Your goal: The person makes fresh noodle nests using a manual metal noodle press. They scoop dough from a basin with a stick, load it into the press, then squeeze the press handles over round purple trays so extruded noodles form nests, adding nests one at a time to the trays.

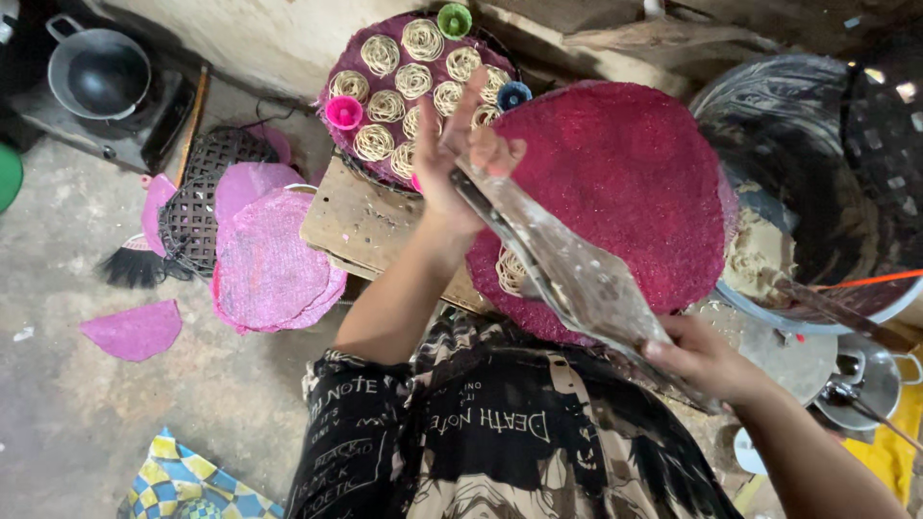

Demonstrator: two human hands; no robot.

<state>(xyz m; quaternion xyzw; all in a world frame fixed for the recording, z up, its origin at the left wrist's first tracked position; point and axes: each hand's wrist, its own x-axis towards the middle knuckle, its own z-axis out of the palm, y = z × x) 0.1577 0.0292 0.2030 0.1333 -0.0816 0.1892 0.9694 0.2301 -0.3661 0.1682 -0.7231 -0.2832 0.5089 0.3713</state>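
Closest to you, your right hand [707, 358] grips the near end of a clear plastic sheet [577, 279], fingers closed around its crumpled edge. The sheet runs taut and slantwise up to your left hand [457, 159], whose thumb and lower fingers pinch the far end while the upper fingers stand straight and spread. So you hold the plastic stretched between both hands, lifted above the work and touching nothing else that I can make out.

Right under it lies a round dark-red woven mat [625, 183], turned over a pile, with one noodle nest [511, 272] peeking out at its near edge. That mat looks covered and done, though what lies beneath the rest of it is hidden.

A little further, on the wooden board [361, 221], a second mat [385, 106] is loaded with many pale noodle coils, plus small pink [343, 112], green [454, 19] and blue [513, 94] moulds at its rim. That batch seems laid out already.

To your right, the big dark basin [817, 125] still holds dough, so I judge more pressing is left. Off to your left, spare pink mats [269, 259] lie unused on the floor beside a black basket [207, 197].
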